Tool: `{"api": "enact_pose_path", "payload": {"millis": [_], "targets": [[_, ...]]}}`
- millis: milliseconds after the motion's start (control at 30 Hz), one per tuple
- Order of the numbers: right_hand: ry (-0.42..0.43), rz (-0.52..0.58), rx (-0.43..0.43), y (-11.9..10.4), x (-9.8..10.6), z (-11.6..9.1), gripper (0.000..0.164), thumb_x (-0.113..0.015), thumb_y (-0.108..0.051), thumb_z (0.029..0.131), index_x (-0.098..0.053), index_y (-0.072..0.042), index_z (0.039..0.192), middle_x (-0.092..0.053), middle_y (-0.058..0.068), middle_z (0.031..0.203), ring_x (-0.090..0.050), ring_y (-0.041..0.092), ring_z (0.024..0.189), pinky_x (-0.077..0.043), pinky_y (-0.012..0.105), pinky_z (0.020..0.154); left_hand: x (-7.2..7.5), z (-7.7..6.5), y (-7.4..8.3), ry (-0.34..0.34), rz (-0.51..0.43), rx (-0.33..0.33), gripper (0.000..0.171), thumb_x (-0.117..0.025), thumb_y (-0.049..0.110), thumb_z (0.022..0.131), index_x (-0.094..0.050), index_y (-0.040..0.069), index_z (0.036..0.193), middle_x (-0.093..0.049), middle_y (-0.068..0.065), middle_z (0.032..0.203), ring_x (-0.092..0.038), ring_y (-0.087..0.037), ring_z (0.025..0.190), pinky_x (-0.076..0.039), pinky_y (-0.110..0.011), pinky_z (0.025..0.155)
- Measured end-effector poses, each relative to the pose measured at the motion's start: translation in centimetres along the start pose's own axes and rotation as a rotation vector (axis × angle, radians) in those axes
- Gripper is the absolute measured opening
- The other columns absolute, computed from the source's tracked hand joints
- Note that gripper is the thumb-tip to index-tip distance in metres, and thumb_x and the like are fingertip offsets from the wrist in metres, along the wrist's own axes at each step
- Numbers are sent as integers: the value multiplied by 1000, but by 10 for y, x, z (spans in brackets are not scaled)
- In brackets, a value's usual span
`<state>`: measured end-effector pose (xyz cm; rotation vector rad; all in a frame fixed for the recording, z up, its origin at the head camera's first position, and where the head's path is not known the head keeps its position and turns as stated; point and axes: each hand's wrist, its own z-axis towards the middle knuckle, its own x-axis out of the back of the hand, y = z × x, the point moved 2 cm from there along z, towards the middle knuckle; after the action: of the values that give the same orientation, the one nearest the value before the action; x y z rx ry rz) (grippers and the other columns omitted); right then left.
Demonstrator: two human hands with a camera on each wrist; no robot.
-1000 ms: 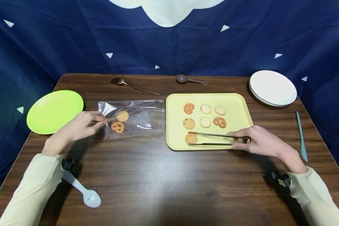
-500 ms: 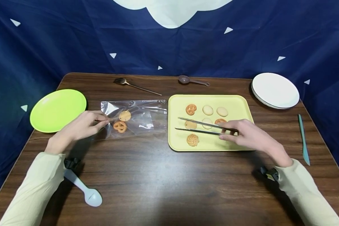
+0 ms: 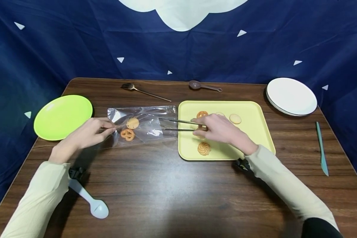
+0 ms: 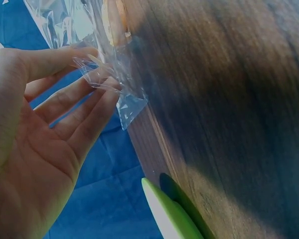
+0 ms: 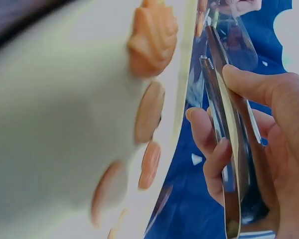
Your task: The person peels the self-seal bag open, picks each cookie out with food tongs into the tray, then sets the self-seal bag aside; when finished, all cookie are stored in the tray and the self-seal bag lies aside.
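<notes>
My left hand [image 3: 90, 132] pinches the left end of a clear plastic bag [image 3: 145, 139] lying on the table. A round speckled cookie [image 3: 133, 123] and a pretzel cookie [image 3: 127, 134] are inside it. Metal tongs [image 5: 241, 149] are held in my right hand [image 3: 220, 129], above the left part of a yellow tray [image 3: 263, 145]. Their two tips are apart, with nothing between them, and overlap the bag's right end in the head view. On the tray, a swirl cookie [image 3: 204, 148] and a pale round cookie [image 3: 235, 119] show fully; my right hand hides several others.
A green plate [image 3: 63, 117] stands at the left, white plates [image 3: 291, 96] at the back right. A fork [image 3: 145, 92] and a brown spoon [image 3: 205, 86] lie behind. There is a pale blue spoon [image 3: 99, 208] near my left forearm and a teal knife [image 3: 322, 148] at the right.
The tongs have left the swirl cookie, which stays on the tray, and my right hand has carried them leftward to the bag's right end. My left hand keeps its pinch on the bag.
</notes>
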<state>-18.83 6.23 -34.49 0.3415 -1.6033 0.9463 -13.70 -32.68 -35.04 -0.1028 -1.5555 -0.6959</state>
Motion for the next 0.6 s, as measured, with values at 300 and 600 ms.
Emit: {"api": "enact_pose_path", "payload": {"millis": [300,600], "targets": [[-108,44,-20,-25,-13,50,51,-66,-41,87,-59,-13,129,-69,1,85,-50,11,55,-40,31,49,-1,0,-1,20,5,-15,13,-62,1,86,-74,-1,91,-66,-5,84,-50,-11,64,-40,-26,54],[-166,80,-57,-39,-21,70,56,-66,-40,87,-55,-11,133,-49,-6,57,-36,8,46,-32,28,45,-1,0,0,17,5,-7,13,-63,2,86,-74,-1,92,-66,-4,85,-50,-11,64,-40,-26,54]]}}
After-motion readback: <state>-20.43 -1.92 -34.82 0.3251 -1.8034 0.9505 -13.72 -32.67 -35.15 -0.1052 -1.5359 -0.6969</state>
